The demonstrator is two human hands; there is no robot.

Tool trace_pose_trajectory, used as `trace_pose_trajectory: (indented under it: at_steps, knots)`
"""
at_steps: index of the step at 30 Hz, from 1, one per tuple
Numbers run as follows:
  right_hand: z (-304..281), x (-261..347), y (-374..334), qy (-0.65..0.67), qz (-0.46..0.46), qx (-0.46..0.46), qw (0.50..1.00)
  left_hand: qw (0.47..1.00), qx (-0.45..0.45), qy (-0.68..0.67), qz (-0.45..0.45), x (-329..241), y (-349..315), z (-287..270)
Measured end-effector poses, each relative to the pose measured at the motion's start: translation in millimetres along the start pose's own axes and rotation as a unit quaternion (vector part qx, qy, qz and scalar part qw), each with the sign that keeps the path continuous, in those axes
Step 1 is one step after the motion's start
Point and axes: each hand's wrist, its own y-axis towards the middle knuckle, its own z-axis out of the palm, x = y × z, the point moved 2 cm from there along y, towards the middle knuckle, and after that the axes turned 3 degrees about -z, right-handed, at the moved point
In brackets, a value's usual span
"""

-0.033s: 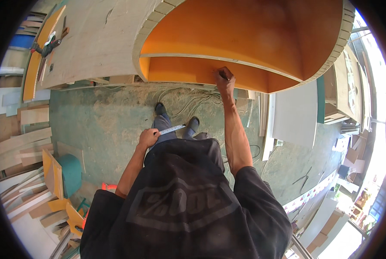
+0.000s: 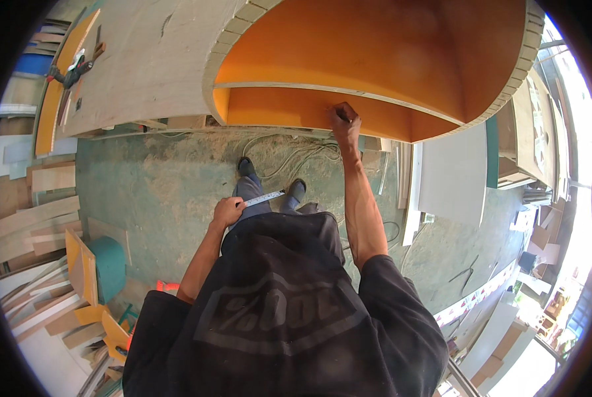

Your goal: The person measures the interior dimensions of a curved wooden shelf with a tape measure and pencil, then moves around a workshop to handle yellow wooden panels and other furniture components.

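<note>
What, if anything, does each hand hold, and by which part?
Left hand: a pale marked strip, at its left end. Right hand: cannot be told.

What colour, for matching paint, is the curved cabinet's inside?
The inside is orange, clearest in the head view.

Right hand (image 2: 345, 122) at orange-lined cabinet (image 2: 349, 46); tape measure (image 2: 263, 198) in left hand (image 2: 229, 211).
Right fingers curled before the lower compartment, below the shelf (image 2: 349, 92); any held item cannot be made out. Left fist closed on the tape measure, pale strip angled rightward between the shoes (image 2: 297, 190) and body. Loose cord (image 2: 302, 159) lies on the dusty floor (image 2: 157, 178); boards (image 2: 34, 218) pile at left.
</note>
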Motion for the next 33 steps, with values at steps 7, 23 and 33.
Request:
trace_pose_trajectory:
  at_steps: [7, 23, 33]
  knots:
    - [1, 7, -2, 0.047, 0.042, -0.03, 0.998, 1.0, 0.006, 0.016, 0.004, -1, 5, -2]
    - [-1, 7, -4, 0.054, 0.034, -0.024, 0.998, 1.0, 0.007, 0.015, -0.016, 4, 4, -1]
    - [-3, 1, -2, 0.067, 0.055, -0.048, 0.995, 1.0, 0.001, 0.003, -0.022, 8, 0, -1]
